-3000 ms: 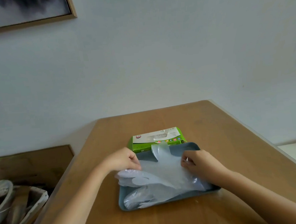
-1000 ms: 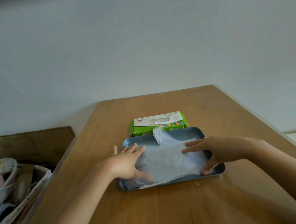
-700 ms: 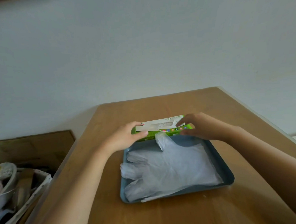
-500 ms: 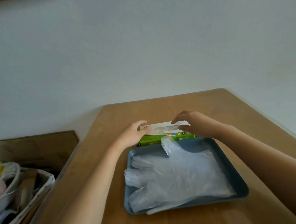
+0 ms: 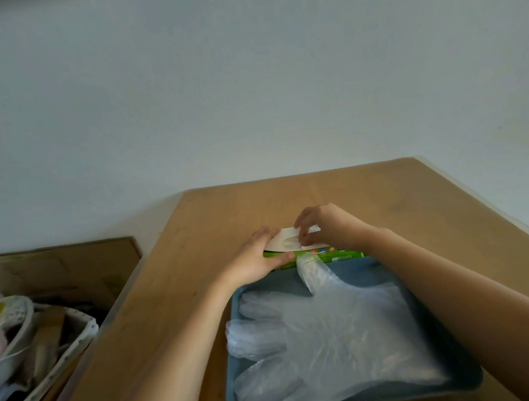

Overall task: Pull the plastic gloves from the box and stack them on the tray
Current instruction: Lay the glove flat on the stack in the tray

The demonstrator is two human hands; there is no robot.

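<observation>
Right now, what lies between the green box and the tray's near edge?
In the head view, the stacked plastic gloves, spread flat across the tray, thumb toward the box.

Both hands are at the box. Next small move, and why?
Probably pull the right hand up and toward the tray: its fingertips curl at the box opening, the left hand grips the box end, and gloves lie flat there.

Thin, crinkled clear plastic gloves lie on a smooth matt blue tray; the box is glossy card, the worktop matt wood
</observation>
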